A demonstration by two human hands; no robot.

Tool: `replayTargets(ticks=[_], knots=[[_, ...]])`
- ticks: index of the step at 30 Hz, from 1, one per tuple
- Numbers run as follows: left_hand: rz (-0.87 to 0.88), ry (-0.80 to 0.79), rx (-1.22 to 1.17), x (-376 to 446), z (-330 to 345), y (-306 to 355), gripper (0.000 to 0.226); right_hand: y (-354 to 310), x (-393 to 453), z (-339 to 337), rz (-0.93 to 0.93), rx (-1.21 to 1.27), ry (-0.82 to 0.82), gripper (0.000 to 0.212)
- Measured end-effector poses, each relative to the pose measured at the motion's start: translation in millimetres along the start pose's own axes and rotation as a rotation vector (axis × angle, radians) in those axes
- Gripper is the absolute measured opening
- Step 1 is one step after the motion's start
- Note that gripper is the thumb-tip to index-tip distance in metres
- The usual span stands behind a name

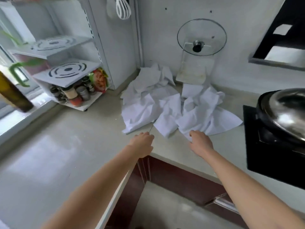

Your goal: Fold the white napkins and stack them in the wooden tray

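A pale stone counter (69,146) fills most of the view, bending round an inside corner above dark red-brown cabinet fronts (173,176). On its left end stands a white tiered rack (66,63) with round slotted patterns on its shelves and jars and tins crowded on its lowest level. At the right edge sits a black stove (270,154) carrying a dark pan under a domed metal lid (288,113). In the back corner lies the heap of white napkins (165,104) — crumpled, unfolded, overlapping one another, spread from the wall out toward the counter's front edge. Behind the heap, a clear holder on the wall props up a round glass lid (201,37), and a white whisk (123,8) hangs higher up to its left. No wooden tray can be made out anywhere in view. Both bare forearms reach in from below. The right hand (200,142) rests at the near edge of the napkin heap, its fingers bent down onto the corner of the nearest cloth; whether they pinch the fabric or only touch it cannot be told. The left hand (142,143) hovers just short of the heap — fingers curled in loosely, nothing visibly held.
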State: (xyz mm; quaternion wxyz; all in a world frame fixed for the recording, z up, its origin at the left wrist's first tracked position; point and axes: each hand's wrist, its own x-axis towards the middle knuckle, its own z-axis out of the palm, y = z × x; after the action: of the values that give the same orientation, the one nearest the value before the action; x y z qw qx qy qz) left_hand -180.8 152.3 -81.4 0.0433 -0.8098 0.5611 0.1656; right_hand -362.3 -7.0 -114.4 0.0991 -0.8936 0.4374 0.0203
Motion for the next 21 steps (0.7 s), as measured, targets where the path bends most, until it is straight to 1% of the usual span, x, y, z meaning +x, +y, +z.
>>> replayTargets(ticks=[2,6,9,11,12,13,15,16,18,21], knots=[[0.037,-0.027,-0.02,26,-3,2,0.04,11,11,5,0.036,-0.025,-0.014,0.022],[0.092,-0.086,-0.01,81,-2,13,0.041,29,38,25,0.104,-0.034,-0.047,0.035],[0.097,-0.116,-0.052,116,-1,21,0.041,33,59,40,0.097,-0.1,-0.081,0.047],[0.114,-0.147,-0.088,132,-1,27,0.046,35,72,46,0.049,-0.132,-0.104,0.053],[0.128,-0.159,-0.1,138,-1,28,0.049,38,78,47,-0.001,-0.121,-0.088,0.048],[0.138,-0.16,-0.115,145,-3,30,0.052,42,87,47,-0.058,-0.098,-0.049,0.037],[0.144,-0.141,-0.189,157,-10,32,0.056,47,103,33,-0.119,0.01,-0.005,0.007],[0.145,-0.13,-0.254,162,-16,34,0.058,50,113,23,-0.123,0.071,0.018,0.004],[0.125,-0.112,-0.436,172,-30,38,0.062,56,131,3,-0.149,0.205,0.035,0.012],[0.085,-0.037,-0.729,190,-60,42,0.067,64,157,-43,-0.161,0.598,0.032,0.014]])
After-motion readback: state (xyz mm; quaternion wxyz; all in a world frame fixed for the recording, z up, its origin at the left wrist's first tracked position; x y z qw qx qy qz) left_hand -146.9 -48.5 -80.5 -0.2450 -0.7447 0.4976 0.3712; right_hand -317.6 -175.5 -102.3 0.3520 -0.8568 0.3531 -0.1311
